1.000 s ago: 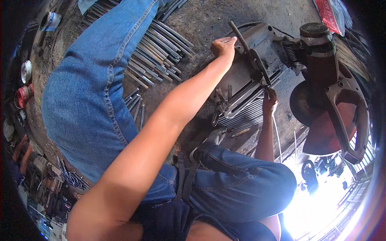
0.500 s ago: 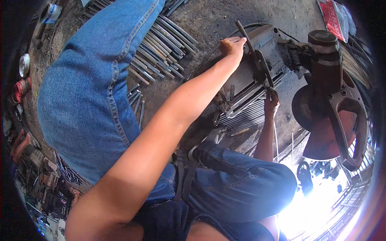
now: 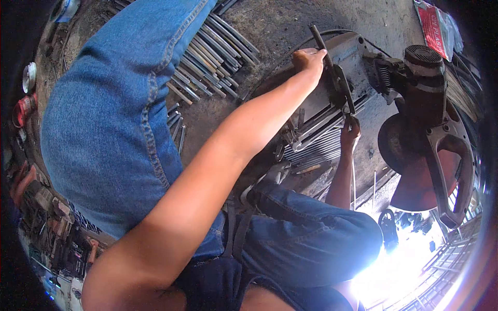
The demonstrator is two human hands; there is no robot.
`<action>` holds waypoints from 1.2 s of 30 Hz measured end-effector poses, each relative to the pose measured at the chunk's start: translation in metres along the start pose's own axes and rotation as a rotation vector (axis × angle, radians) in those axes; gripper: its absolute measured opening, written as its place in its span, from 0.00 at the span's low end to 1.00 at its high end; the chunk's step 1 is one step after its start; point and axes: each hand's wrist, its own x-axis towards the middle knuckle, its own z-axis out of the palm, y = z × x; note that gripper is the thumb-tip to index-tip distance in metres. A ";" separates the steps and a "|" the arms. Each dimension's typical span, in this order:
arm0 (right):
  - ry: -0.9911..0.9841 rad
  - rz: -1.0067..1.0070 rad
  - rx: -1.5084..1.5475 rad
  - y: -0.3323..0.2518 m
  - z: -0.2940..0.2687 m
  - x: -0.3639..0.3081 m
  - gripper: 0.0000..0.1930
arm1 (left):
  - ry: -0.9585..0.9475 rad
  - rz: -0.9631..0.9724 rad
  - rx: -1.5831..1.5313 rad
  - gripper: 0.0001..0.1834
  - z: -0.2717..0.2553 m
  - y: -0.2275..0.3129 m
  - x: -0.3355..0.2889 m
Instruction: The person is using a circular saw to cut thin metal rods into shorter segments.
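Note:
The fingers of my left hand (image 3: 309, 60) are closed around a dark metal rod (image 3: 317, 38), near its upper end. That rod slants down against a dark flat metal piece (image 3: 341, 88) on the base of a cut-off saw (image 3: 358, 42). Just below this piece, my right hand (image 3: 350, 133) is closed with its fingertips up; what it grips is hidden. A thin pale strand or rod (image 3: 355, 179) hangs beneath it. To the right are the saw's round disc (image 3: 390, 142), its reddish guard (image 3: 417, 186) and the loop handle (image 3: 460, 171), all apart from my hands.
Several cut metal rods (image 3: 212, 54) lie in a pile on the dirty floor, left of the saw. Thin parallel rods (image 3: 324, 147) lie beside the base. A red and clear plastic bag (image 3: 434, 31) is at the far right. Bright light glares at the lower right.
The view has shifted slightly, so the saw sits a little farther right. Both hands keep nearly the same places, and my left hand stays on the rod.

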 end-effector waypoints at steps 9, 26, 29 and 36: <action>0.008 0.197 0.060 0.001 0.002 0.001 0.11 | 0.130 -0.012 0.178 0.16 0.004 -0.008 0.003; -0.072 0.069 0.149 0.032 0.005 0.006 0.17 | 0.107 -0.058 0.183 0.30 0.013 -0.032 0.014; -0.123 0.229 0.198 0.032 0.002 0.006 0.18 | 0.184 -0.012 0.158 0.29 0.018 -0.040 0.017; -0.147 0.183 0.227 0.015 -0.006 0.010 0.18 | 0.236 -0.056 0.204 0.27 0.022 -0.052 0.026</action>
